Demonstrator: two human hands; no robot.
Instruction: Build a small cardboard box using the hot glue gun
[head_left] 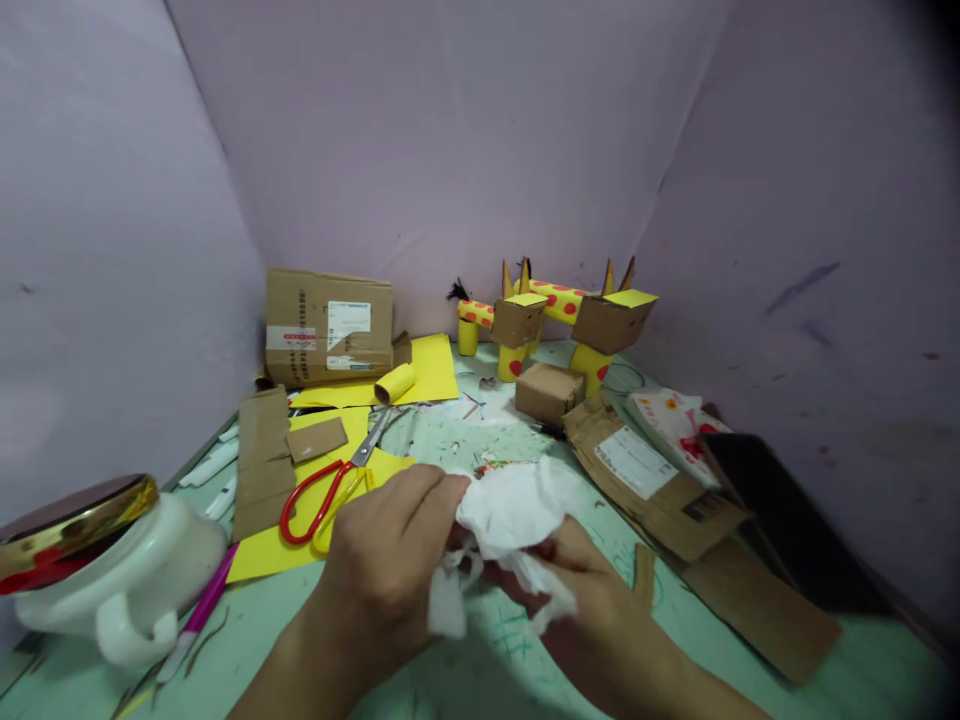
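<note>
Crumpled white tissue (517, 505) is bunched between my two hands, above the pale green tabletop. My left hand (394, 550) has its fingers curled around the tissue's left side, and a loose strip hangs below them. On the other side my right hand (577, 580) grips the tissue from underneath, its fingers partly covered by the folds. Just left of my left hand lie red-handled scissors (322, 500) on yellow paper (262, 562). Whether anything is wrapped inside the tissue is hidden.
Two cardboard-and-yellow-paper giraffe figures (615, 325) stand at the back. A cardboard box (330, 330) leans at the back left; a small brown box (550, 390) sits centrally. Flattened cardboard (660, 480) and a dark phone (787, 520) lie right; a white mug (135, 570) stands left.
</note>
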